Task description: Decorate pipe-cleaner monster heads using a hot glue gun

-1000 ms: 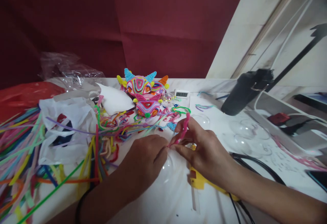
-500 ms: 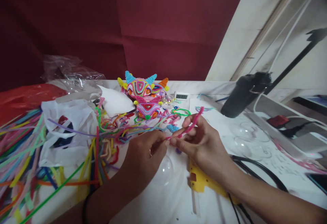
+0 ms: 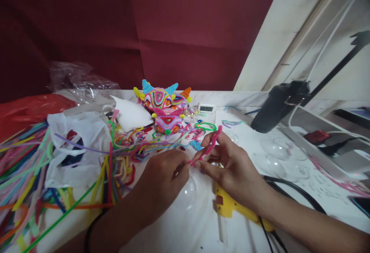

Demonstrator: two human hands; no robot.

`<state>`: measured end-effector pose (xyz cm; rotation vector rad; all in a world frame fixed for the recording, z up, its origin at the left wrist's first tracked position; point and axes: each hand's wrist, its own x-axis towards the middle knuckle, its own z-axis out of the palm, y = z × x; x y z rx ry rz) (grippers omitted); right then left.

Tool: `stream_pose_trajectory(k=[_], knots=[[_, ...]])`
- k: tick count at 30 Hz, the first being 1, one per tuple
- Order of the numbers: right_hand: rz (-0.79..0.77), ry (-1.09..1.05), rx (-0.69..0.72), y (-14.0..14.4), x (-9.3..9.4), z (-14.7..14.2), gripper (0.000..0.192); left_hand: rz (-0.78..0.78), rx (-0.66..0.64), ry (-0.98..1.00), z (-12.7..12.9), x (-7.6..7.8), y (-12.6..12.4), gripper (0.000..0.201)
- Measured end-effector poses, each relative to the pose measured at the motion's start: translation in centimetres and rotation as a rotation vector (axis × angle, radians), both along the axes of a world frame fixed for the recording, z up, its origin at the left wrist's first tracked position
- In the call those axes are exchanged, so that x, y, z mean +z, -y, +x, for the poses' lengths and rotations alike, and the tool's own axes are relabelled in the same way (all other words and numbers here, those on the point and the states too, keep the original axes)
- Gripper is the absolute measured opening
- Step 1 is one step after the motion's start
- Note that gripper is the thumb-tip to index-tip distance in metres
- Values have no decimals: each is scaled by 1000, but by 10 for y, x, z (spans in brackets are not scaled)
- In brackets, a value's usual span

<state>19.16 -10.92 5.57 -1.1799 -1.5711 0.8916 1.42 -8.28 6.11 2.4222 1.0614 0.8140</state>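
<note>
A dark red wall (image 3: 130, 25) fills the far side of the room, meeting a pale slanted panel (image 3: 277, 33) at the right. Below them runs a white table (image 3: 187, 226), crowded from edge to edge. A red plastic bag (image 3: 26, 108) and a heap of loose pipe cleaners (image 3: 26, 168) in many colours cover its left side, with a white plastic bag (image 3: 78, 145) lying among them. At the far right a black lamp head (image 3: 277, 104) on a dark arm leans over the surface. Near the right forearm a yellow glue gun (image 3: 231, 206) lies flat, its black cable curving away. Far centre stand colourful pipe-cleaner figures (image 3: 163, 106) with horns, and just right of them a small digital clock (image 3: 206, 108).

The left hand (image 3: 164, 180) and right hand (image 3: 228, 164) meet over the middle of the table. The right hand's fingers are closed along a pink pipe cleaner (image 3: 210, 145), which slants up and away past its fingertips. The left hand's thumb and forefinger pinch the near end of that same pipe cleaner.
</note>
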Motion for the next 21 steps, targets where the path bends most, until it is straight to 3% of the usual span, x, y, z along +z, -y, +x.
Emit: stream_pose_trajectory(k=[5,8,11,16,21], knots=[[55,291,30,7,5,-1,21,2,-70,-104,-5,-5,3,19],[129,331,52,9,4,-4,19,40,-100,-126,-5,-7,3,19],[127,132,-38,6,4,-7,21,24,-29,-24,-2,-3,2,18],[-103,-415,-63,1,13,-15,46,-158,68,241,3,4,2,12],[-257,-577,-24,5,18,-19,58,-90,105,242,2,7,5,14]])
